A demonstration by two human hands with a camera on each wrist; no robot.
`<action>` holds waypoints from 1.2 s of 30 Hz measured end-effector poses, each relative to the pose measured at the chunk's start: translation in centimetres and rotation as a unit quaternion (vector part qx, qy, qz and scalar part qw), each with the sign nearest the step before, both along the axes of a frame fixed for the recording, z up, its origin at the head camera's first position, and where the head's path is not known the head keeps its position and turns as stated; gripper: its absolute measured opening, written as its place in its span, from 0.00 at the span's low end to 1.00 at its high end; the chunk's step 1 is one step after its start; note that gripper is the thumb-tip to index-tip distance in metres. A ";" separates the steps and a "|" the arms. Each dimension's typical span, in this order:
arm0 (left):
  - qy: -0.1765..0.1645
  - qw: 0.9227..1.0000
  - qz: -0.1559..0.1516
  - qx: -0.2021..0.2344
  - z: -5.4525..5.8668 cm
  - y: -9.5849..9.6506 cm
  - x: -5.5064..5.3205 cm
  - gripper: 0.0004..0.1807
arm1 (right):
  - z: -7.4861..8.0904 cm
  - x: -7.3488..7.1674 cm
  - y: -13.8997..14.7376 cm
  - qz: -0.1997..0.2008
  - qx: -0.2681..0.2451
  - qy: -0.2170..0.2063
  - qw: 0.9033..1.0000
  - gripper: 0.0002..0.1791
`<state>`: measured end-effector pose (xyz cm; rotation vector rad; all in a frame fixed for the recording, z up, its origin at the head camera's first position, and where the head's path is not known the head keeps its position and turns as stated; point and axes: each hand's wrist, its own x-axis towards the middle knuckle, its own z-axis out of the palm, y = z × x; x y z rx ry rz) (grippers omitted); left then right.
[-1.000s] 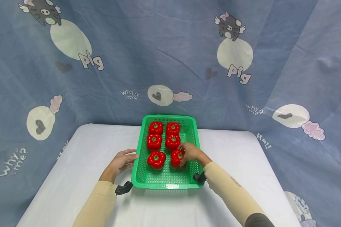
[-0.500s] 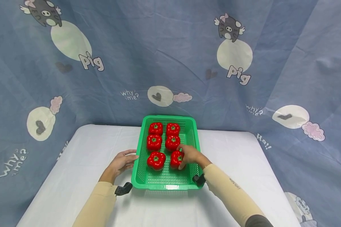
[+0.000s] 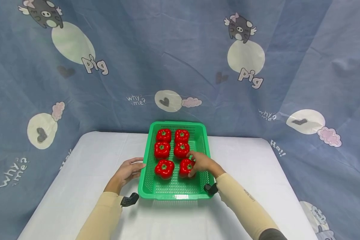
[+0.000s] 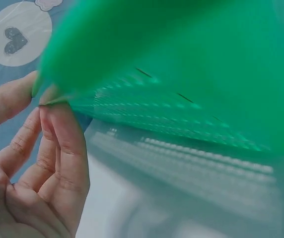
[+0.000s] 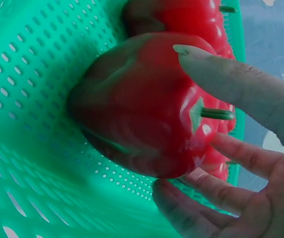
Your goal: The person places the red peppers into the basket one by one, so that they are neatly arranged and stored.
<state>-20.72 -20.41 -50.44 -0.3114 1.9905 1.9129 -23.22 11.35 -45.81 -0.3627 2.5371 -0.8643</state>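
Several red bell peppers with green stems stand in two columns in a green plastic basket (image 3: 141,180). My right hand (image 3: 201,162) reaches over the basket's right side and holds the front right bell pepper (image 3: 184,166). In the right wrist view, the thumb lies on one side of that bell pepper (image 5: 137,109) and the fingertips touch the other. At the basket's left side, my left hand (image 3: 128,171) holds the rim. In the left wrist view, its fingers (image 4: 65,131) pinch the rim's edge. The front left bell pepper (image 3: 164,169) stands beside the held one.
The basket sits on a white-covered table (image 3: 234,156), near its back edge. A blue printed cloth (image 3: 198,66) hangs behind and around the table. Dark wrist devices show at the left wrist and the right wrist, close to the basket's front corners.
The front right bell pepper has shifted very slightly left within my right hand. My left hand and the basket have not visibly moved.
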 end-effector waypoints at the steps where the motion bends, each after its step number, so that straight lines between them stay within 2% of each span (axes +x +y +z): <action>1: 0.001 1.000 -0.001 -0.006 0.0 0.0 0.0 0.33 | -0.1 0.0 0.1 -0.003 -0.007 -0.001 1.000 0.41; 8: 0.016 0.999 -0.013 -0.036 -0.3 -0.2 -0.2 0.32 | 0.0 0.5 1.1 -0.013 -0.073 0.007 0.997 0.39; 12: 0.033 0.996 -0.028 -0.083 -0.1 -0.3 -0.1 0.30 | 0.3 0.7 1.8 -0.007 -0.123 0.007 0.992 0.38; 15: 0.049 0.990 -0.041 -0.125 0.1 -0.5 0.0 0.29 | 0.3 0.7 2.5 -0.001 -0.168 0.008 0.986 0.37; 19: 0.067 0.984 -0.053 -0.154 0.2 -1.0 0.2 0.28 | 0.1 0.8 3.4 0.001 -0.211 0.041 0.977 0.33; 24: 0.094 0.976 -0.079 -0.179 0.5 -2.1 0.7 0.31 | -0.2 1.2 4.6 -0.025 -0.223 0.088 0.971 0.32; 27: 0.113 0.968 -0.088 -0.207 0.9 -2.6 0.8 0.32 | -0.6 1.3 5.4 -0.047 -0.215 0.103 0.970 0.33; 30: 0.136 0.955 -0.089 -0.248 1.4 -2.9 0.8 0.31 | -1.0 1.4 6.2 -0.066 -0.188 0.112 0.973 0.34; 33: 0.158 0.935 -0.094 -0.302 2.1 -3.2 0.7 0.32 | -1.6 1.3 7.0 -0.076 -0.143 0.131 0.978 0.33; 36: 0.175 0.913 -0.107 -0.351 2.8 -3.6 0.4 0.34 | -2.0 1.1 7.9 -0.075 -0.081 0.181 0.977 0.31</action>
